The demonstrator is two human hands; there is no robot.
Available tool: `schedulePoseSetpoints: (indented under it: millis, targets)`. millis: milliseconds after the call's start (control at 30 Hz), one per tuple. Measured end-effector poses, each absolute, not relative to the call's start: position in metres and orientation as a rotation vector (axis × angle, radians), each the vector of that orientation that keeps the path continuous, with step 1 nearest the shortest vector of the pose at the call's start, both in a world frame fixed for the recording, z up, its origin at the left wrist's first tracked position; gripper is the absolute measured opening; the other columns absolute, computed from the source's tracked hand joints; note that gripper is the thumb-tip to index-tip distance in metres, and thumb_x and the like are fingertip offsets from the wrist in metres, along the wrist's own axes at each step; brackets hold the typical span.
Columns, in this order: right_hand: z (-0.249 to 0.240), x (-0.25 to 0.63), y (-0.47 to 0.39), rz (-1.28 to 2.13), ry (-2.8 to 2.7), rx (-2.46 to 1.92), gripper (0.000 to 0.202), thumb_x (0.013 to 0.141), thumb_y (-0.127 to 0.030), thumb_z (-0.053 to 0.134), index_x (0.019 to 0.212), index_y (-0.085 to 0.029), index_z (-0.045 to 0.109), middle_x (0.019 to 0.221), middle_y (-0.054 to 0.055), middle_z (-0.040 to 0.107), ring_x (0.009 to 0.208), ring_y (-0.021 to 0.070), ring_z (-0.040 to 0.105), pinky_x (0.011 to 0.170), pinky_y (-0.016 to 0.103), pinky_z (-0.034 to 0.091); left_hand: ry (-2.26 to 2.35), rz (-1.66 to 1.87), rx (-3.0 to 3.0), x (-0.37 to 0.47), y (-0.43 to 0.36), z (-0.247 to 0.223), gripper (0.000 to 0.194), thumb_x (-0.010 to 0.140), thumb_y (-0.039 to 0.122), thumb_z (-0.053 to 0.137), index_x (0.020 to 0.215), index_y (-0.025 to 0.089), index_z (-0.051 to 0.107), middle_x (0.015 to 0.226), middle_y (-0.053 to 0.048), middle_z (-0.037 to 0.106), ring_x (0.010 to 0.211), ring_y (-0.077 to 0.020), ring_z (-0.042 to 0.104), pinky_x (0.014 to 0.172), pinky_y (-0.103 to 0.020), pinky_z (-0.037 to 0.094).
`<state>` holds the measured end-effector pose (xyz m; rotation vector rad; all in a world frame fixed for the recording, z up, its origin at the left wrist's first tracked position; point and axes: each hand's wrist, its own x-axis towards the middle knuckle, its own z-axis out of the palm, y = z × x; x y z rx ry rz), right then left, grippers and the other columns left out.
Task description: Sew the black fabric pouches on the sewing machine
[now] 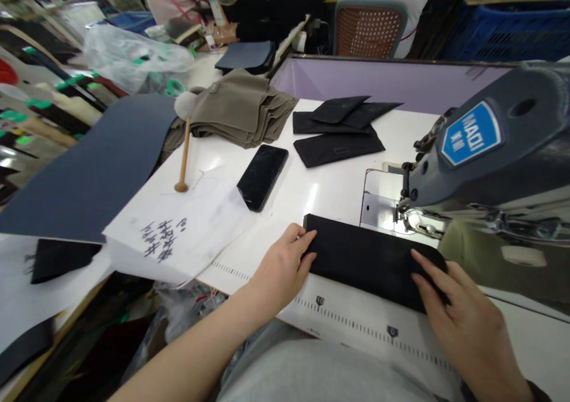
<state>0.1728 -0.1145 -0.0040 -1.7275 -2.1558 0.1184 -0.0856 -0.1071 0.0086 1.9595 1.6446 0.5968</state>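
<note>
A long black folded fabric piece [365, 259] lies on the white table in front of the sewing machine [485, 146]. My left hand [285, 265] pinches its left end between thumb and fingers. At the rounded right end, my right hand [463, 313] grips the edge, with thumb and index finger on top and the other fingers partly hidden. The machine's needle area sits just beyond the piece, apart from it. Several black flap-shaped fabric pieces [341, 148] lie farther back on the table.
A black phone [262, 176] lies left of centre, near a wooden-handled mallet [184, 152] and a paper with handwriting [178, 236]. Behind are stacked olive fabric pieces [240, 108]. Thread spools [57, 114] stand at left. A brown-backed chair [369, 29] is beyond the table.
</note>
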Motion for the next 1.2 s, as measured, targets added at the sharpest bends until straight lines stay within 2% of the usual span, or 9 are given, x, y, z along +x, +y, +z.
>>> schedulePoseSetpoints:
  millis: [400,667,1033,1133,1200]
  targets:
    - [-0.0053,0.1723,-0.1060,0.076,-2.218,-1.754,0.046,0.087,-0.044,0.027,0.111,-0.018,0.057,0.077,0.006,0.054,0.069,0.0194,0.058,0.051,0.029,0.045,1.675,0.558,1.930,-0.0856,-0.1032,0.0111,0.033,0.079,0.013,0.049,0.111,0.016,0.054,0.094,-0.005,0.051,0.081,-0.0159,0.056,0.079,-0.032,0.050]
    - [-0.0092,0.1747,-0.1089,0.012,-2.225,-1.775,0.049,0.086,-0.047,0.026,0.108,-0.018,0.058,0.090,0.008,0.056,0.065,0.0195,0.058,0.047,0.030,0.043,1.659,0.515,1.880,-0.0860,-0.1025,0.0138,0.033,0.079,0.014,0.048,0.112,0.013,0.054,0.097,-0.007,0.051,0.082,-0.0164,0.056,0.080,-0.033,0.050]
    - [-0.0066,0.1723,-0.1074,0.043,-2.203,-1.789,0.052,0.086,-0.051,0.023,0.108,-0.019,0.058,0.081,0.005,0.056,0.044,0.0116,0.049,0.039,0.027,0.039,1.676,0.512,1.856,-0.0856,-0.1020,0.0150,0.032,0.079,0.015,0.048,0.111,0.014,0.055,0.096,-0.007,0.051,0.080,-0.0159,0.056,0.078,-0.033,0.050]
    - [-0.0068,0.1725,-0.1064,-0.007,-2.229,-1.752,0.051,0.087,-0.049,0.025,0.107,-0.017,0.059,0.081,0.006,0.057,0.050,0.0139,0.054,0.042,0.027,0.040,1.693,0.481,1.852,-0.0850,-0.1002,0.0159,0.032,0.079,0.016,0.048,0.110,0.013,0.055,0.096,-0.007,0.052,0.082,-0.0165,0.056,0.080,-0.032,0.049]
    - [-0.0072,0.1732,-0.1056,-0.004,-2.232,-1.732,0.048,0.087,-0.047,0.027,0.108,-0.017,0.058,0.084,0.007,0.059,0.064,0.0180,0.059,0.049,0.028,0.045,1.697,0.495,1.868,-0.0850,-0.0992,0.0153,0.031,0.080,0.016,0.049,0.110,0.014,0.055,0.094,-0.006,0.052,0.082,-0.0164,0.056,0.079,-0.031,0.049]
